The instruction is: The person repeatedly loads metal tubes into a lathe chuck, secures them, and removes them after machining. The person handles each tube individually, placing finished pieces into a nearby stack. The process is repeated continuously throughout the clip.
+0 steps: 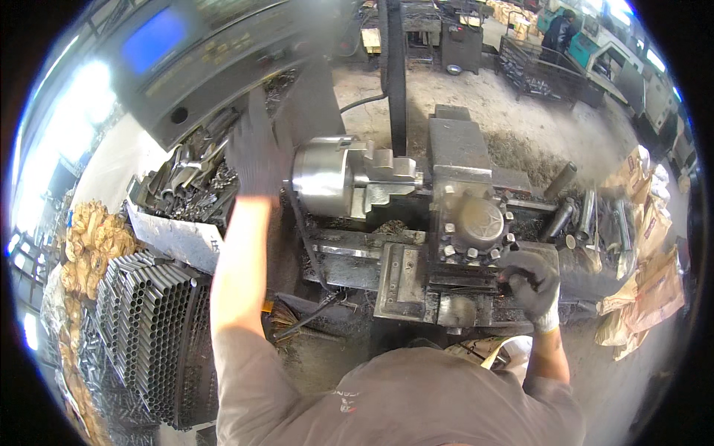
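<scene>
In front of me stands a lathe with a shiny steel chuck (321,178); its stepped jaws hold a thin part pointing right. My left hand (256,152), in a dark glove, reaches up left of the chuck, close to the metal scrap; motion smears its fingers, so I cannot tell their pose. My right hand (532,286), in a dark glove with a white cuff, is at the right side of the bolted tool post (476,223). Its fingers are curled, and whatever they hold is hidden.
A control panel with a blue screen (155,41) rises at the upper left. Below it sits a bin (178,239) of metal pieces, beside stacked steel tubes (149,327). Loose tubes (565,215) and brown paper sacks (639,290) lie right. Another person (558,33) stands far back.
</scene>
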The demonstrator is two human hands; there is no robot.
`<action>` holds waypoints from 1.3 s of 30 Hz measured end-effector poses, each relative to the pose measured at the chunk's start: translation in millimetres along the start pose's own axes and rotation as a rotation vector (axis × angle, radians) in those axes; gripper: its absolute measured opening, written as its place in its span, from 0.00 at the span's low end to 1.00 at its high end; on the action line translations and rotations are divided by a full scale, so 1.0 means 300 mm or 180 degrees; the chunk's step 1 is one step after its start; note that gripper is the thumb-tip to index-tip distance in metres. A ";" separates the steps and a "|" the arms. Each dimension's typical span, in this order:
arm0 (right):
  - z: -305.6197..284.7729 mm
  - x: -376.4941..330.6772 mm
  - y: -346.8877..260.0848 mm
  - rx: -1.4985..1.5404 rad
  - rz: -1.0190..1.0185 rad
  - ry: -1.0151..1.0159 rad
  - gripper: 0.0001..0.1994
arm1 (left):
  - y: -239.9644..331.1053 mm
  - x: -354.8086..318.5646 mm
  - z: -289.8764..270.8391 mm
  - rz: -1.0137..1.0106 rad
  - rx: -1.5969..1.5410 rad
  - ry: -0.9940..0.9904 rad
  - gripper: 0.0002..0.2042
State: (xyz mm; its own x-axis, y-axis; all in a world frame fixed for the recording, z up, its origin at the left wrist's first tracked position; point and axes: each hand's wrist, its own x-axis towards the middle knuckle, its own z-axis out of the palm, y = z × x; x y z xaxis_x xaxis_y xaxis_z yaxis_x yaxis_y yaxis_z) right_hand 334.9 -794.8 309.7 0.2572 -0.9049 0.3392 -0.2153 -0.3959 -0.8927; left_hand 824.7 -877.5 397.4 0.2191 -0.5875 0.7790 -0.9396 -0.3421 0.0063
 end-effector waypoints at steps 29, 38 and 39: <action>1.455 -0.601 -0.013 0.0322 -0.0114 -0.5190 0.19 | -0.424 -3.368 -1.369 -0.7113 0.1290 -0.2003 0.30; 2.267 -0.821 -0.304 0.1757 0.1683 -0.6192 0.35 | 0.013 -3.768 -1.577 -0.5595 0.0894 -0.4857 0.25; 2.389 -0.795 -0.341 0.1706 0.2083 -0.5942 0.36 | 0.072 -3.760 -1.516 -0.5561 0.0454 -0.4762 0.26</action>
State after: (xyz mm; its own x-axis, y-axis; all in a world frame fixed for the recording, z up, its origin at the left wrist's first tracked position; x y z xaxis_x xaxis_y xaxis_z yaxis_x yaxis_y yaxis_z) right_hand 970.7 -426.2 107.5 0.7976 0.4976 -0.3408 -0.5056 0.2437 -0.8276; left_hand 437.6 111.3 -196.1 0.5529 0.3089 -0.7739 0.3046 -0.9394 -0.1573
